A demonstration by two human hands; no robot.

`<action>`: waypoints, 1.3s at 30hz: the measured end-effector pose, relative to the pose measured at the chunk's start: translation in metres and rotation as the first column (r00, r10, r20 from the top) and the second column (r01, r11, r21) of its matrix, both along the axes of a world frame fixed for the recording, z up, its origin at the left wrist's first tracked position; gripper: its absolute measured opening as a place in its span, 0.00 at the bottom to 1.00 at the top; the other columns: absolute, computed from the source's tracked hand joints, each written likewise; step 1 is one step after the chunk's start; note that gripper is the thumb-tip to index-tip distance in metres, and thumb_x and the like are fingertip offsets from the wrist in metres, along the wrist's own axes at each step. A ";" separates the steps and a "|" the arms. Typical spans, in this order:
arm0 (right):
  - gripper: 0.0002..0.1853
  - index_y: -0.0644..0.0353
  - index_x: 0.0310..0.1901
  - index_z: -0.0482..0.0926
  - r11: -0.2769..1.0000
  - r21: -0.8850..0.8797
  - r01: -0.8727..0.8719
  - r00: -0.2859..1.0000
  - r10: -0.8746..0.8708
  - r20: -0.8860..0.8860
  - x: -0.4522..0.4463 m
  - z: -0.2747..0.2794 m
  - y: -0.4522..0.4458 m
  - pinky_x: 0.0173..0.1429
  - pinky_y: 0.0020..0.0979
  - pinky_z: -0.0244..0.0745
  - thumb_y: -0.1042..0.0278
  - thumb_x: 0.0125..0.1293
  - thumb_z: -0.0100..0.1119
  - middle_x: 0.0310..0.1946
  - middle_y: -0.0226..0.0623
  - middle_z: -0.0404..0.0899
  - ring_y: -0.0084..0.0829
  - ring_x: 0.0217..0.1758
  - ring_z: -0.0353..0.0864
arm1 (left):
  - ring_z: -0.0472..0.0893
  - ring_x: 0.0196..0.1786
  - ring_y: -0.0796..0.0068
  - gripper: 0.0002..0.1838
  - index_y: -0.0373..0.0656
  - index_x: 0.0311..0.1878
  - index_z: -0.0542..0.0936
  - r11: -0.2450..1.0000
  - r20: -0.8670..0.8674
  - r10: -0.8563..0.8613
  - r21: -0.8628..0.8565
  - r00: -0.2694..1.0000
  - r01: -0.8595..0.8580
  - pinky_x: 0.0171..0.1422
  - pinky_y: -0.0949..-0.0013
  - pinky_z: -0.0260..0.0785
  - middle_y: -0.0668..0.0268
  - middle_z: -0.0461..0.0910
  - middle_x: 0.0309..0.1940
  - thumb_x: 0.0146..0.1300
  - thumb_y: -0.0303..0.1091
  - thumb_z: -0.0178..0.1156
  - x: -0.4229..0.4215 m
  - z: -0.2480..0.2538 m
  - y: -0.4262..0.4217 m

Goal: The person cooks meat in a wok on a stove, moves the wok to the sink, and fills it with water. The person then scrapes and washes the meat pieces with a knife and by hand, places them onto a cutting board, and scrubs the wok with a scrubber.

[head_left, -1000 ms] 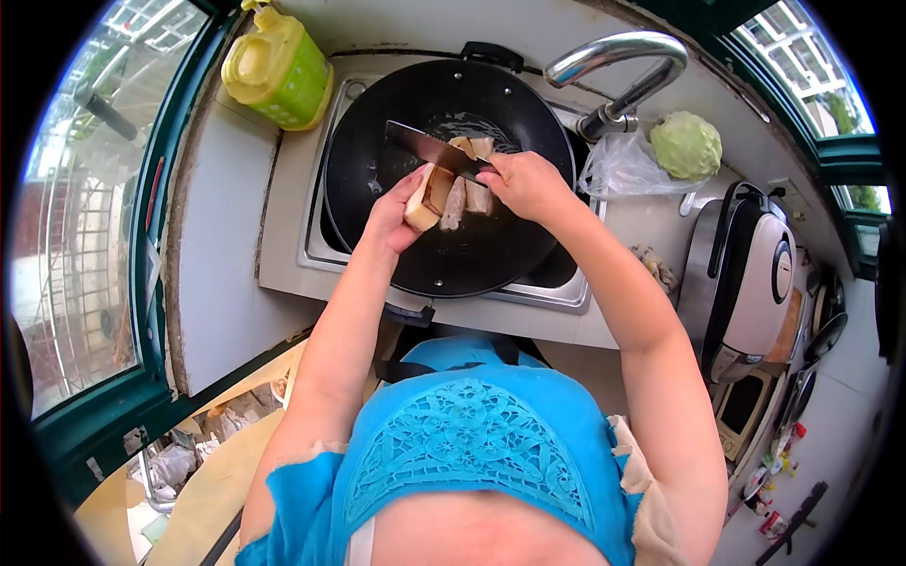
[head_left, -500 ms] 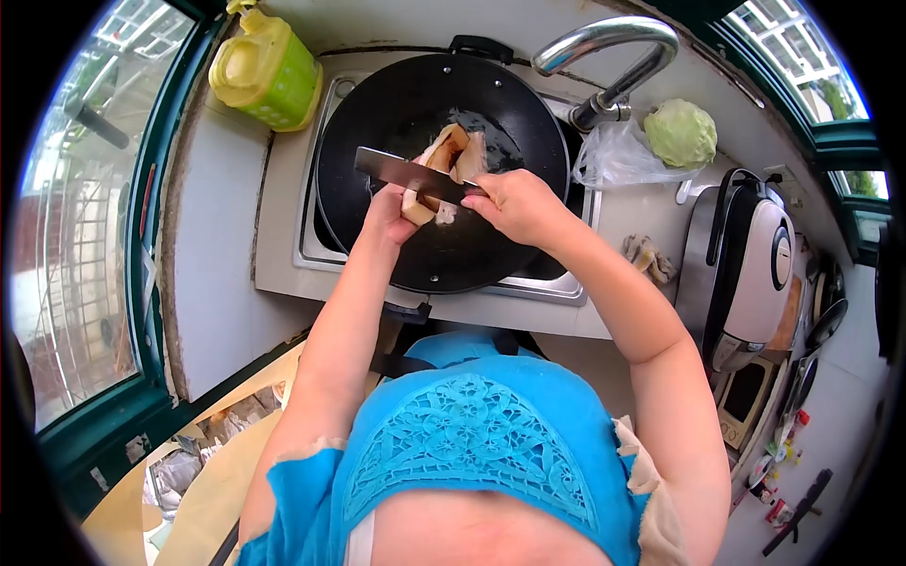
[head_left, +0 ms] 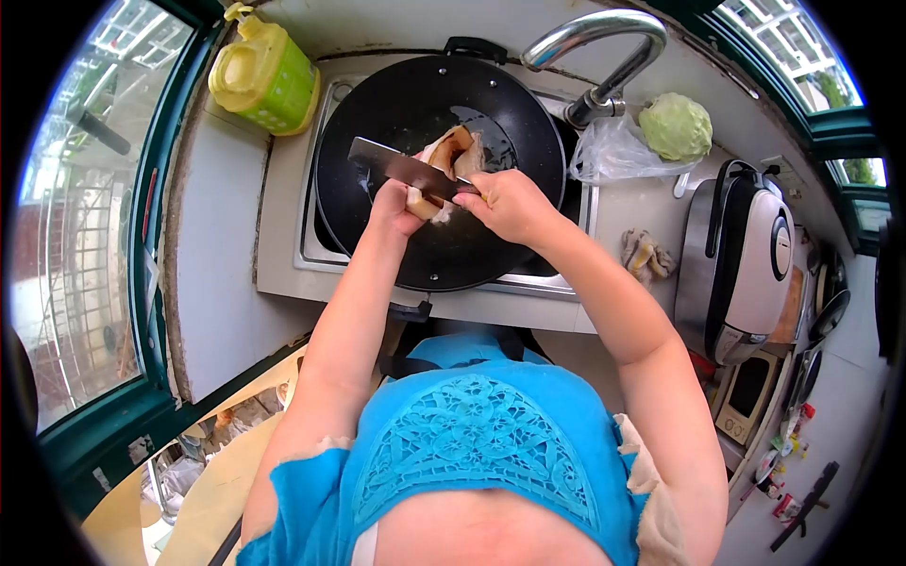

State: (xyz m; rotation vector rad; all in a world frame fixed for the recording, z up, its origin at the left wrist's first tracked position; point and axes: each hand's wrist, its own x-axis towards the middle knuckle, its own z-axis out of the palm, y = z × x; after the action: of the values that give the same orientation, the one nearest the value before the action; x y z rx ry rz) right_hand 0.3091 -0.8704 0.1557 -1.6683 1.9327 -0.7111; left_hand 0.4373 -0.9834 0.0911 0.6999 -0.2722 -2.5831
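Over a black wok (head_left: 377, 113) with some water in it, my right hand (head_left: 510, 203) grips the handle of a cleaver (head_left: 401, 167). Its broad blade points left and lies across a piece of meat (head_left: 455, 149) with a pale and brown surface. My left hand (head_left: 394, 209) is closed on the meat at its lower left, just below the blade. The blade hides part of the meat and some of my left fingertips.
The wok rests on a steel sink (head_left: 307, 247) below a curved faucet (head_left: 604, 28). A yellow-green jug (head_left: 274, 80) stands at upper left. On the right are a plastic bag (head_left: 613, 151), a cabbage (head_left: 676, 127), a cloth (head_left: 645, 255) and a rice cooker (head_left: 741, 259).
The meat has turned under the cleaver, with its brown side now above the blade. The cleaver and both hands have shifted slightly left and down. The view has also moved a little.
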 end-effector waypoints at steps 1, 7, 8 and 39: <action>0.12 0.62 0.30 0.76 0.999 0.020 -0.028 1.000 0.028 -0.013 0.002 0.001 0.004 0.33 0.43 0.70 0.60 0.59 0.57 0.20 0.47 0.75 0.51 0.28 0.75 | 0.73 0.58 0.58 0.22 0.35 0.61 0.64 1.000 -0.038 -0.017 -0.010 0.999 0.016 0.62 0.56 0.66 0.52 0.70 0.57 0.70 0.39 0.37 0.002 -0.011 -0.003; 0.11 0.62 0.31 0.77 0.987 0.110 0.117 0.982 -0.132 0.133 -0.002 0.019 -0.006 0.30 0.37 0.68 0.61 0.59 0.58 0.19 0.46 0.74 0.48 0.24 0.72 | 0.77 0.51 0.63 0.18 0.37 0.55 0.70 0.998 0.044 0.043 0.037 0.998 -0.045 0.54 0.59 0.71 0.58 0.75 0.51 0.65 0.31 0.41 -0.001 -0.030 -0.011; 0.12 0.62 0.33 0.77 0.993 0.031 0.117 0.981 -0.121 0.151 -0.003 0.008 -0.008 0.29 0.35 0.67 0.61 0.60 0.58 0.18 0.46 0.74 0.46 0.22 0.70 | 0.77 0.49 0.64 0.16 0.38 0.53 0.71 0.994 0.076 0.072 0.074 0.994 -0.078 0.53 0.61 0.71 0.59 0.76 0.49 0.66 0.32 0.41 -0.002 -0.028 -0.011; 0.12 0.64 0.33 0.76 0.933 -0.090 0.348 0.935 -0.337 0.113 -0.024 -0.005 0.000 0.33 0.37 0.69 0.61 0.61 0.57 0.21 0.48 0.74 0.48 0.26 0.72 | 0.77 0.40 0.64 0.19 0.38 0.56 0.70 0.994 -0.148 -0.062 0.077 0.987 0.074 0.45 0.65 0.69 0.55 0.77 0.42 0.66 0.38 0.45 0.022 -0.007 0.018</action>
State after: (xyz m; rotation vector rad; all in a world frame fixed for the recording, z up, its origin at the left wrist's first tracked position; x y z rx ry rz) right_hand 0.2849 -0.8700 0.1508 -1.3379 2.1741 -1.0256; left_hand 0.4594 -0.9658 0.0841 0.5355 -0.1469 -2.7075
